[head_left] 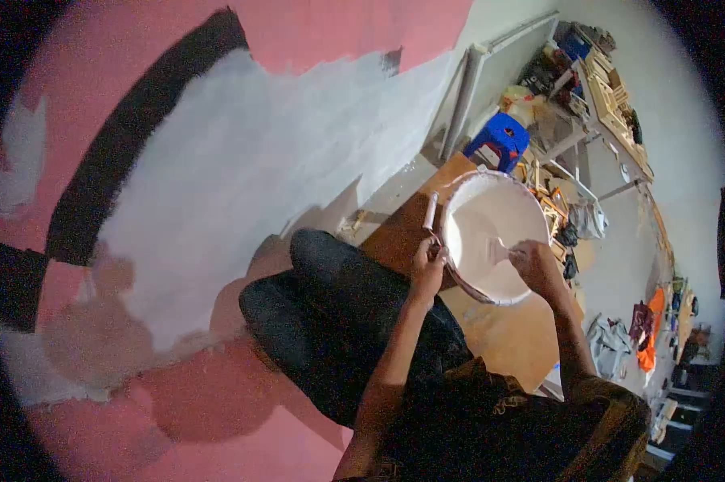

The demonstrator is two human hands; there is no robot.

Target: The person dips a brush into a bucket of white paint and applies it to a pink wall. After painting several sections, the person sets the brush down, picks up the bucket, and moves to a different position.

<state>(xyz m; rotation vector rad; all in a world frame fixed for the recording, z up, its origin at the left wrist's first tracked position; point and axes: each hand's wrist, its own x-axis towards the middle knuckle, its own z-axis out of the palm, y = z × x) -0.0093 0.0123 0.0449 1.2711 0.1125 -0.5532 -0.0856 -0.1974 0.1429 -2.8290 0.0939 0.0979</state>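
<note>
Inside the bucket (544, 210): white paint (468, 229)

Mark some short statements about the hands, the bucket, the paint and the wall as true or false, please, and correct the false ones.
1. The right hand holds a brush within the opening of the bucket. True.
2. The paint in the bucket is black. False: it looks whitish.
3. The left hand is deep inside the bucket. False: it is at the bucket's outer edge.
4. The wall shows pink, black and whitish areas. True.
5. A blue stool stands beyond the bucket. True.
</note>
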